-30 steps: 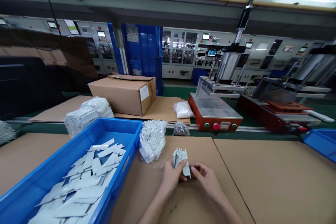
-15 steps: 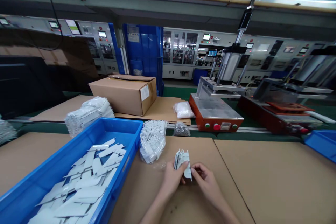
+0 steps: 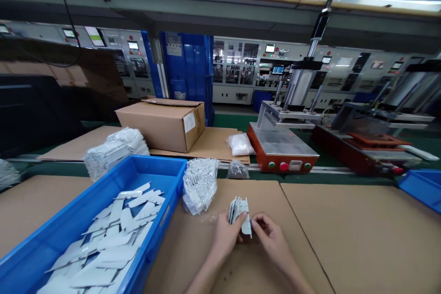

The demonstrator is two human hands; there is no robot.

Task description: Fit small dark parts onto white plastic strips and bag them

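Note:
My left hand (image 3: 228,232) is closed around a small stack of white plastic parts (image 3: 245,223), with the thumb pressed on the front piece. The parts stand roughly upright, fanned at the top. My right hand (image 3: 270,238) is at the right edge of the front part, its thumb and index finger pinched together there; whatever lies between those fingertips is too small to make out. A clear bag of similar white parts (image 3: 200,186) lies beyond my left hand. To the left, a long blue bin (image 3: 176,168) holds many loose white parts (image 3: 117,239).
Cardboard sheets (image 3: 372,229) cover the bench. A bag of small dark pieces (image 3: 238,170) and a white bag (image 3: 240,144) lie ahead. Behind them stand a press with an orange base (image 3: 280,151) and a cardboard box (image 3: 165,124). Another blue bin (image 3: 422,188) is at far right.
Almost nothing differs. Both hands keep the same hold on the stack, and the whole view has shifted very slightly.

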